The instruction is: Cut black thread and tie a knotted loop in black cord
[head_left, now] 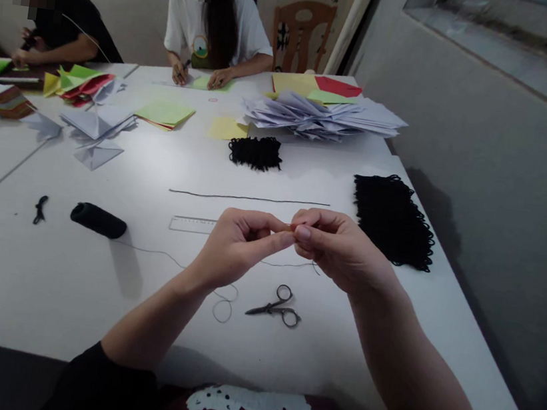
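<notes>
My left hand (243,245) and my right hand (336,243) meet above the table, their fingertips pinched together. Whatever lies between them is too small to make out. Below my hands, scissors (274,309) rest on the white table with their handles to the right. A transparent ruler (191,224) is partly hidden behind my left hand. Beyond it, a straight black cord (249,198) lies across the table. From a dark thread spool (99,220) lying on its side, a thin thread (156,252) runs to the right, passing under my left hand and forming loops.
A large bundle of looped black cords (392,221) lies right of my hands; a smaller bundle (255,152) is farther back. Folded white paper (320,117) and coloured sheets (164,113) cover the far side. Two people sit there, one writing. A wall stands right.
</notes>
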Motion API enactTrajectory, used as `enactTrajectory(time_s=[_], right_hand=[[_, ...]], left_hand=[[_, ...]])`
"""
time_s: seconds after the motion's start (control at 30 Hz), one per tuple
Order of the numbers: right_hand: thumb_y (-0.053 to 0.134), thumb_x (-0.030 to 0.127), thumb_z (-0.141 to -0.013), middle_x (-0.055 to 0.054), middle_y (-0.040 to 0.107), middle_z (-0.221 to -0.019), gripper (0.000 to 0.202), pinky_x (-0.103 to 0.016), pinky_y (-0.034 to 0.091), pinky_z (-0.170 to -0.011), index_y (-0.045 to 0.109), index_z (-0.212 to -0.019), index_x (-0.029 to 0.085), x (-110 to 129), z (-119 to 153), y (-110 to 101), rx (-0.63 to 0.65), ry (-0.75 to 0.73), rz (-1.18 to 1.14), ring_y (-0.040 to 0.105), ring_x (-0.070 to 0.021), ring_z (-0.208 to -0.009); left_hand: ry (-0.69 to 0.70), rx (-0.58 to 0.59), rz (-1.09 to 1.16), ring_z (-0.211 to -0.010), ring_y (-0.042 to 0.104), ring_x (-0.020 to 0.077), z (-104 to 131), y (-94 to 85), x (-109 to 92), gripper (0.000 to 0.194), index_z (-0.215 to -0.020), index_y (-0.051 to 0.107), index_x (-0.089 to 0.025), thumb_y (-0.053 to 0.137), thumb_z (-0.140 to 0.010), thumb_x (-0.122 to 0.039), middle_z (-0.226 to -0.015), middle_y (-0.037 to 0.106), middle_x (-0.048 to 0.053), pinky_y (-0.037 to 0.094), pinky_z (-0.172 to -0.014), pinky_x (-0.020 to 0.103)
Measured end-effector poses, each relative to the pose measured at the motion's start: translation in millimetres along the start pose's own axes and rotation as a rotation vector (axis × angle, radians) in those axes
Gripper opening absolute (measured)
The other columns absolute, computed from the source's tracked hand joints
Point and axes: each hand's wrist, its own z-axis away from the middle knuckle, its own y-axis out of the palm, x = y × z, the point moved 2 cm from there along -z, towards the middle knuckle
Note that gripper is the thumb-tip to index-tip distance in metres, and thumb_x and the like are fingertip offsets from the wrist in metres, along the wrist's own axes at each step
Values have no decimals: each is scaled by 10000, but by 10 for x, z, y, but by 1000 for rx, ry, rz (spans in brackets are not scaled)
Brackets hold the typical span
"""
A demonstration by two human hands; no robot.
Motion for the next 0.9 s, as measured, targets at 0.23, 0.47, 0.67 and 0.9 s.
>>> enactTrajectory(time_s=[0.23,0.47,0.67,0.9], right_hand=[[754,441,-778,-14,656,-738,275,-217,465,-525,750,-897,193,35,23,-47,-12,-117,151,528,-73,-576],[633,283,-909,-42,720,-907,139,-267,586,-706,726,-979,208,219,166,-99,-88,-561,580,688,-143,-824],[622,145,-896,-37,743,-949,165,-276,611,-719,729,-995,223,236,200,-119,176,-627,581,717,-157,-852],[647,36,-838,-65,748,-960,241,-249,621,-742,724,-1013,183,230,172,-127,276,-814,577,724,-158,-887]], left_hand=[[-35,-24,79,-436,224,58,-20,-7,10,184,-704,737,-172,737,-783,-339,-472,408,-54,161,-414,248],[-286,186,363,-376,161,43,-43,-17,10,150,-623,710,-167,751,-695,-292,-392,318,-81,68,-362,237],[-314,322,388,-366,156,42,-28,-7,16,128,-657,744,-166,745,-716,-280,-380,285,-83,50,-364,242],[-297,350,423,-371,176,36,-15,10,0,112,-665,749,-149,746,-728,-242,-381,311,-83,64,-374,225]])
